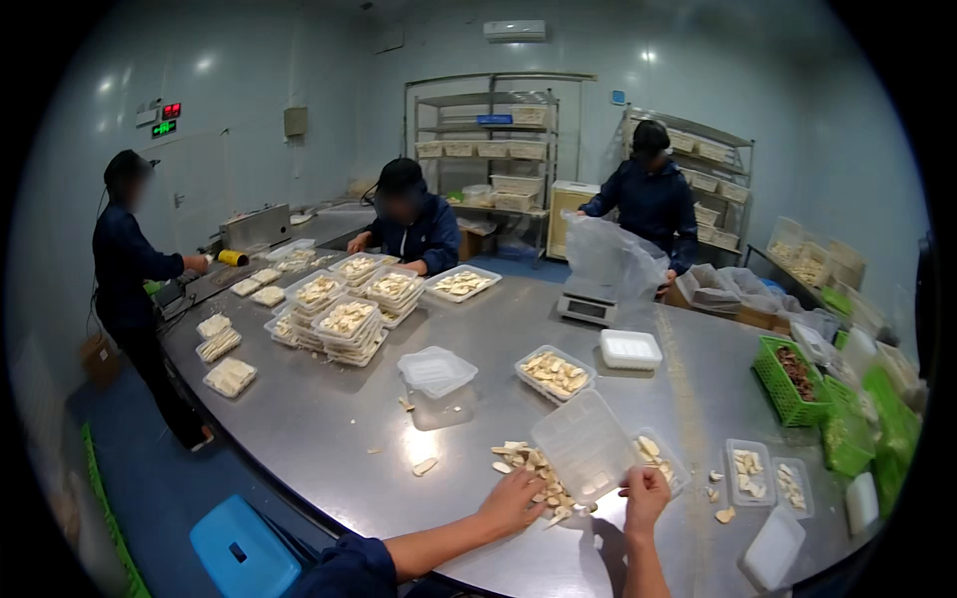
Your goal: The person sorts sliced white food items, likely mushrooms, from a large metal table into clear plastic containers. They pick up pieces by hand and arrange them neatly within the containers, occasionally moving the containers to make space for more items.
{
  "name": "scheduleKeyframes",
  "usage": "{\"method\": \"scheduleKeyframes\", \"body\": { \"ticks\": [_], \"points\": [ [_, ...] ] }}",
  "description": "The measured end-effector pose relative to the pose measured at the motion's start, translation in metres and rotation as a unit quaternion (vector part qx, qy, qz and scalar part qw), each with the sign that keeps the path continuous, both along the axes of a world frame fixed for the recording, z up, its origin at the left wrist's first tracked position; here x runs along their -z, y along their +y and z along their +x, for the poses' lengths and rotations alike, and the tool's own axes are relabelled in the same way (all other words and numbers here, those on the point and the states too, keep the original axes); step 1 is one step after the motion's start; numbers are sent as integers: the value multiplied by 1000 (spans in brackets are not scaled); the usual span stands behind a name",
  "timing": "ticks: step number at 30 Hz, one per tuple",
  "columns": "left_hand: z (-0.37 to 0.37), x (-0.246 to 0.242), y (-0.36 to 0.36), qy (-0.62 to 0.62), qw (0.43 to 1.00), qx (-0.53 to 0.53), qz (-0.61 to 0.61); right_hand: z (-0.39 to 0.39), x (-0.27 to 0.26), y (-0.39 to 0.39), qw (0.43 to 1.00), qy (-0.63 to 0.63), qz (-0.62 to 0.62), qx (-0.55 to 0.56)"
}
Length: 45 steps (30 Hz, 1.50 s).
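Note:
My left hand (514, 502) rests with spread fingers on a loose pile of pale dried slices (549, 486) on the steel table. My right hand (644, 495) grips the lower right corner of an empty translucent plastic tray (585, 446), which is tilted up beside the pile. Partly behind that tray sits another clear tray (679, 478) with slices in it. A filled tray (555, 371) stands just beyond. Farther left lies an empty clear tray (437, 371). One loose slice (425, 467) lies to the left of my left hand.
Stacks of filled trays (348, 318) stand back left. A scale (588, 303) and white trays (630, 349) are farther back. At right are small trays (750, 472) and a green basket (794, 381). Several co-workers stand or sit around the steel table (314, 441); a blue stool (243, 549) is lower left.

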<state>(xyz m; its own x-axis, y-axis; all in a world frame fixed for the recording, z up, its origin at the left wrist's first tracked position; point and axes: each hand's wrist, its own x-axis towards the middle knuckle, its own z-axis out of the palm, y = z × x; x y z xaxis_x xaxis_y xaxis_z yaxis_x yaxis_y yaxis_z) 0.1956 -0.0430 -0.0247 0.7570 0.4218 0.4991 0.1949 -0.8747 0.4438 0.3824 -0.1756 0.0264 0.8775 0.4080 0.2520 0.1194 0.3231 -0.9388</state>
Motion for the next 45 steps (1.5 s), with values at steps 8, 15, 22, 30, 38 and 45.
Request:
{"method": "scheduleKeyframes", "body": {
  "ticks": [8, 15, 22, 30, 38, 45],
  "points": [
    [-28, -15, -3, -76, 995, -43, 56, 7, -4, -4, 997, 63, -36, -17],
    [-84, -29, -15, -174, 948, -175, -202, 7, -21, -12, 992, 76, -61, -82],
    [-146, -80, -46, 22, 857, -128, -499, -57, -34, -74, 878, 76, -349, -319],
    [-139, -51, -54, 46, 891, -85, -444, -62, -32, -11, 816, -428, -372, -114],
    [-103, -38, -33, -27, 904, -71, -420, -53, -16, 58, 711, -451, -522, -136],
    [-96, -24, -27, -42, 879, -51, -471, -53, -27, 35, 822, -323, -446, -146]
  ]
}}
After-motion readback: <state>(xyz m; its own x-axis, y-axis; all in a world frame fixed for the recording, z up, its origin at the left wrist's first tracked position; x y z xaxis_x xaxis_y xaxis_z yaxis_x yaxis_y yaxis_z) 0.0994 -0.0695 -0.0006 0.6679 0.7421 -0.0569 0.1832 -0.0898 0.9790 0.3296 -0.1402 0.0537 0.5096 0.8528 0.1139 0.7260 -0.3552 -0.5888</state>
